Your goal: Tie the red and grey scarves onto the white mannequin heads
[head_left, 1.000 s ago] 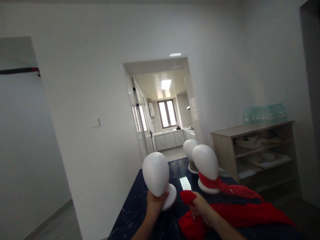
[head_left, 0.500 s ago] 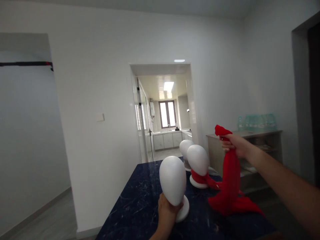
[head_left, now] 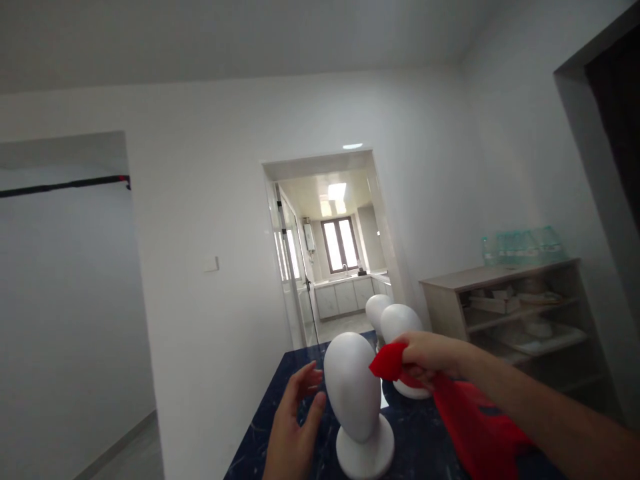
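A white foam mannequin head (head_left: 353, 390) stands upright on its round base on the dark marbled table (head_left: 273, 437). My left hand (head_left: 294, 423) is open just to its left, fingers spread, not touching it. My right hand (head_left: 429, 357) is shut on a bunched red scarf (head_left: 467, 420), holding one end close to the head's right side while the rest hangs down to the right. Behind stand two more white heads: one (head_left: 400, 323) partly hidden by my right hand, the other (head_left: 376, 310) farther back.
A wooden shelf unit (head_left: 505, 313) with clear containers on top stands at the right wall. A doorway (head_left: 330, 247) straight ahead opens onto a kitchen. White wall runs along the table's left, with a passage at far left.
My left hand let go of the mannequin head and opened beside it. My right hand came down from high on the right, bringing the red scarf to the head.
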The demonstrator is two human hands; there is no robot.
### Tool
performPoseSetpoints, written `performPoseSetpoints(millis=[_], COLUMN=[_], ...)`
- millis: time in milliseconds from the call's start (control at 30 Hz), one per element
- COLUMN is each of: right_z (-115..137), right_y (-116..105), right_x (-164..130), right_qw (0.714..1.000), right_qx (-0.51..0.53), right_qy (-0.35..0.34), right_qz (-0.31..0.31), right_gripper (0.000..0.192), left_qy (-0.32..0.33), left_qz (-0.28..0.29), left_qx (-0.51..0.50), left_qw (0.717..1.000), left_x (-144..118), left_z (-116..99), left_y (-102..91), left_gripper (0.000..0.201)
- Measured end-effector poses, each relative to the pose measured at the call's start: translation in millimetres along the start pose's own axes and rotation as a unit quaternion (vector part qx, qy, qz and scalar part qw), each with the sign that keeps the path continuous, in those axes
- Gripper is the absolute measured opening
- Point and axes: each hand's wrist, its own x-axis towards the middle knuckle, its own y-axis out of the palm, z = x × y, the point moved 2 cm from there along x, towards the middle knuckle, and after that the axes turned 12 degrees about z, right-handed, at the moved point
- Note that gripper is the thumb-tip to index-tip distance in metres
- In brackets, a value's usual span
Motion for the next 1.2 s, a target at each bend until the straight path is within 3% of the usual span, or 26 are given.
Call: performPoseSetpoints(millis=[67, 167, 300, 400, 533, 700, 833, 900, 967, 1033, 1200], right_z=[2, 2, -7, -20, -47, -82, -98, -101, -102, -101, -101], right_y=[29, 60, 79, 84, 93, 115, 126, 130, 133, 136, 148], right_x=[19, 36, 31, 21, 23, 36, 37, 34, 30, 25, 16], right_qw=[0.999, 0.998, 0.994, 0.992, 0.991, 0.979, 0.961, 0.959, 0.959, 0.954, 0.938], right_qx=[-0.032, -0.058, -0.046, 0.01, 0.095, 0.168, 0.199, 0.2, 0.226, 0.251, 0.253], right_qy=[0.009, 0.004, -0.001, -0.016, -0.055, -0.113, -0.144, -0.147, -0.147, -0.161, -0.21], right_qz=[0.027, 0.039, 0.097, 0.129, 0.08, -0.027, -0.129, -0.133, -0.089, -0.033, 0.106], right_gripper=[0.008, 0.014, 0.01, 0.023, 0.035, 0.044, 0.057, 0.061, 0.065, 0.071, 0.072], left_qy=[-0.002, -0.014, -0.043, -0.078, -0.127, -0.181, -0.254, -0.276, -0.283, -0.278, -0.221], left_qz=[0.112, 0.207, 0.208, 0.209, 0.204, 0.256, 0.242, 0.248, 0.27, 0.284, 0.283], left_qx=[-0.109, -0.192, -0.153, -0.182, -0.284, -0.434, -0.527, -0.566, -0.588, -0.588, -0.529], left_qw=[0.988, 0.959, 0.965, 0.958, 0.928, 0.844, 0.774, 0.736, 0.708, 0.705, 0.769], left_x=[10, 17, 9, 3, 0, -6, -16, -22, -27, -29, -27], left_z=[-36, -59, -51, -38, -22, -14, -9, -9, -11, -15, -21], left_y=[11.5, 33.7, 36.1, 28.9, 30.3, 43.4, 53.2, 58.2, 61.8, 62.1, 50.2], left_gripper=[0.072, 0.084, 0.049, 0.057, 0.062, 0.064, 0.054, 0.054, 0.055, 0.052, 0.042])
